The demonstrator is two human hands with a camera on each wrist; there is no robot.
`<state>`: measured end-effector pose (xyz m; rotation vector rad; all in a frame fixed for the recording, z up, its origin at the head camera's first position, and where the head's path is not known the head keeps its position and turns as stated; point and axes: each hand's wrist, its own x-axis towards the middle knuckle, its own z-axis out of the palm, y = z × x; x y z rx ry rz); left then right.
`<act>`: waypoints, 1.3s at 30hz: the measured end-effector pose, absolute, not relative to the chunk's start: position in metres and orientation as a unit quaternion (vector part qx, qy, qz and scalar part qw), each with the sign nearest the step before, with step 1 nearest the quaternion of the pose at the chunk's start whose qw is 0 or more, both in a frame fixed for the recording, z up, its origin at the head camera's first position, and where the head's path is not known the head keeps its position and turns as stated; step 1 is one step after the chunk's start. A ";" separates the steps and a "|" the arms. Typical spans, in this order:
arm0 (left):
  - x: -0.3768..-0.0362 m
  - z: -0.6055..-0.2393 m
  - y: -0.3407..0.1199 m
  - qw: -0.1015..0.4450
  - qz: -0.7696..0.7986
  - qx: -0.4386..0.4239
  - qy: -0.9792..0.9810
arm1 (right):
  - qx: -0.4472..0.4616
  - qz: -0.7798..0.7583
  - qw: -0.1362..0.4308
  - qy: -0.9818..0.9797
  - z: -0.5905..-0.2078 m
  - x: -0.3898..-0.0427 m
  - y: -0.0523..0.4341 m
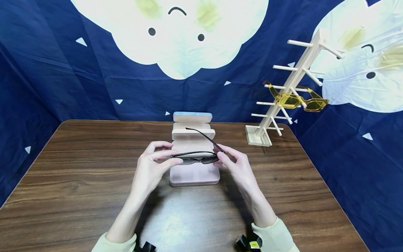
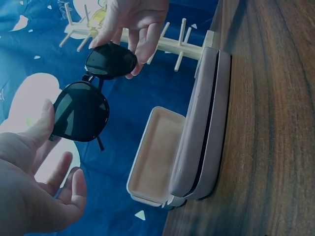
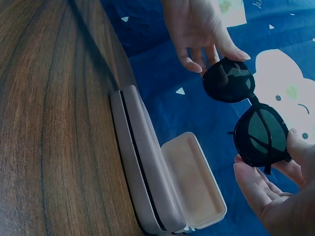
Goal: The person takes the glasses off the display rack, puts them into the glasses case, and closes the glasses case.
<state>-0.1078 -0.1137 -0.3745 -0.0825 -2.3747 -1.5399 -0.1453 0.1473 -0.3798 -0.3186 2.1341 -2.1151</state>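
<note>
Sunglasses (image 1: 196,158), dark lenses, held in the air over the open pink case (image 1: 194,171) at mid-tabletop (image 1: 78,182). Left hand (image 1: 154,164) pinches one lens end, right hand (image 1: 234,164) the other; one temple is swung out. Step judged: folding before casing. Next move needs that temple closed. Room is free on all sides; rack (image 1: 283,101) with yellow glasses (image 1: 296,99) stands well apart.

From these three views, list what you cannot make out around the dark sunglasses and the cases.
- Dark sunglasses, head view: lenses seen edge-on, and the fingers of the left hand and right hand cover both ends.
- Pink case: its inside is hidden by the hands and glasses in the head view; both wrist views show it only from the side.
- Blue case: mostly hidden behind the open cream case.
- Yellow glasses on the rack: too small for detail.
</note>
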 end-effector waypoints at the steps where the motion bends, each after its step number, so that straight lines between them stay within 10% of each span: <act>1: -0.108 -0.374 -0.114 0.153 -0.540 -0.027 -0.827 | -0.106 -0.696 0.060 0.707 -0.380 -0.145 0.147; 39: -0.110 -0.374 -0.113 0.082 -0.587 0.035 -0.804 | -0.117 -0.672 0.099 0.724 -0.376 -0.145 0.149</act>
